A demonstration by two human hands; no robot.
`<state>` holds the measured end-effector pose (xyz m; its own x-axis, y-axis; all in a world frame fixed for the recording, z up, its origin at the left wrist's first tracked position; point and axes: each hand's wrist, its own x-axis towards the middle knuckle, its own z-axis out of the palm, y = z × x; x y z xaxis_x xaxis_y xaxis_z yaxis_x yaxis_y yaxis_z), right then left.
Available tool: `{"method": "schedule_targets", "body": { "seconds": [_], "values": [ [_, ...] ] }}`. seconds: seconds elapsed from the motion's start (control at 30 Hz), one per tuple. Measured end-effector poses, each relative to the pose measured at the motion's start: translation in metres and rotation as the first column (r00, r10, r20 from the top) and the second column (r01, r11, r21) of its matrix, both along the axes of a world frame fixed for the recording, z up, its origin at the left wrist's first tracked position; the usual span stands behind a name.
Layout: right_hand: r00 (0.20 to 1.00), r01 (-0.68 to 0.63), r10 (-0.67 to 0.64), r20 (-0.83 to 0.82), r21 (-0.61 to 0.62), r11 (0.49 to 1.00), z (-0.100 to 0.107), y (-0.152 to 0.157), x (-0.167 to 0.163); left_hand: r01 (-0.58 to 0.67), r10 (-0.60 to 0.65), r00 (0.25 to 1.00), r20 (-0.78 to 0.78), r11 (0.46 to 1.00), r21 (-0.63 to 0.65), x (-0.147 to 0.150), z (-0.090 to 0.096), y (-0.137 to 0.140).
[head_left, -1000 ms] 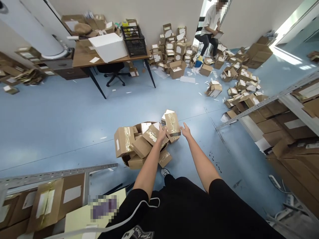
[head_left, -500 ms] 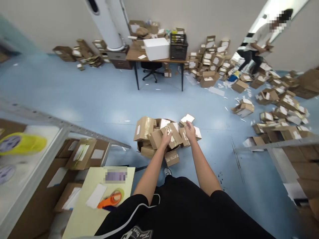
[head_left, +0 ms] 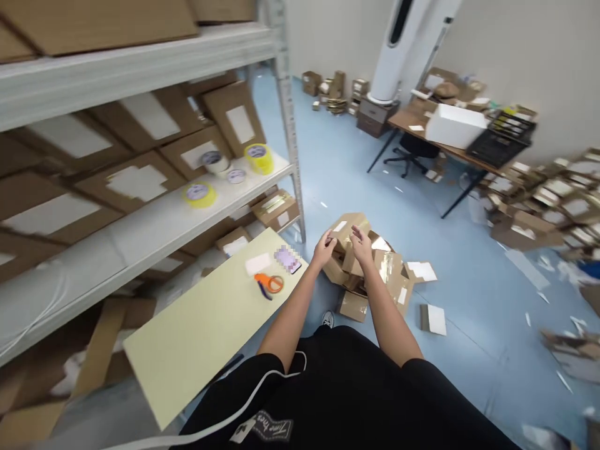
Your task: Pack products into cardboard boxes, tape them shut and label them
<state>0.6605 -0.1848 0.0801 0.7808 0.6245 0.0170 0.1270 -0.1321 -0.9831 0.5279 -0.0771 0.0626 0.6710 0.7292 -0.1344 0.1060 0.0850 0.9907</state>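
Note:
My left hand (head_left: 323, 248) is over the left part of a heap of cardboard boxes (head_left: 390, 267), with its thumb and fingers apart. Close beside it, my right hand (head_left: 360, 243) has its fingers stretched out. Nothing shows in either hand. Behind my fingers lies a larger taped carton (head_left: 349, 226) with a white label; whether I touch it I cannot tell. A small box with a white top (head_left: 434, 319) sits on the floor right of the heap, and a piece with a white label (head_left: 420, 271) lies at the heap's right edge.
A pale yellow board (head_left: 201, 331) at my left holds an orange tape cutter (head_left: 268, 282), a phone (head_left: 287, 259) and a white slip (head_left: 258, 264). Metal shelving (head_left: 284, 94) carries boxes and tape rolls (head_left: 259, 159). A desk (head_left: 398, 117) stands beyond; more boxes (head_left: 529, 225) lie right.
My view has swung left, bringing the shelving and more of the board into sight; the other person is out of view. My hands are slightly closer together, over the heap's left part.

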Motion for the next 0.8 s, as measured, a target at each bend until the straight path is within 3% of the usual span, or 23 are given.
{"method": "schedule_targets", "body": {
  "seconds": [0.23, 0.43, 0.57, 0.67, 0.73, 0.8],
  "values": [
    [0.945, -0.326, 0.326, 0.017, 0.003, 0.945, 0.002, 0.094, -0.133, -0.3, 0.3, 0.954, 0.029, 0.954, 0.019, -0.16, 0.015, 0.047],
    [0.86, -0.507, 0.507, 0.053, -0.018, 0.862, -0.009, 0.132, -0.228, -0.483, 0.483, 0.876, -0.004, 0.876, -0.001, -0.27, 0.007, 0.063],
    [0.839, -0.524, 0.534, 0.105, -0.111, 0.845, -0.04, 0.139, -0.265, -0.574, 0.571, 0.819, -0.064, 0.818, -0.042, -0.318, -0.017, 0.059],
    [0.835, -0.499, 0.539, 0.11, -0.259, 0.827, -0.076, 0.139, -0.284, -0.6, 0.591, 0.797, -0.126, 0.798, -0.056, -0.343, -0.04, 0.047],
    [0.82, -0.48, 0.564, 0.099, -0.42, 0.77, -0.102, 0.135, -0.295, -0.609, 0.592, 0.787, -0.176, 0.79, -0.065, -0.355, -0.054, 0.037],
    [0.786, -0.463, 0.614, 0.069, -0.593, 0.659, -0.127, 0.127, -0.307, -0.615, 0.588, 0.778, -0.222, 0.785, -0.077, -0.365, -0.067, 0.026]
  ]
}}
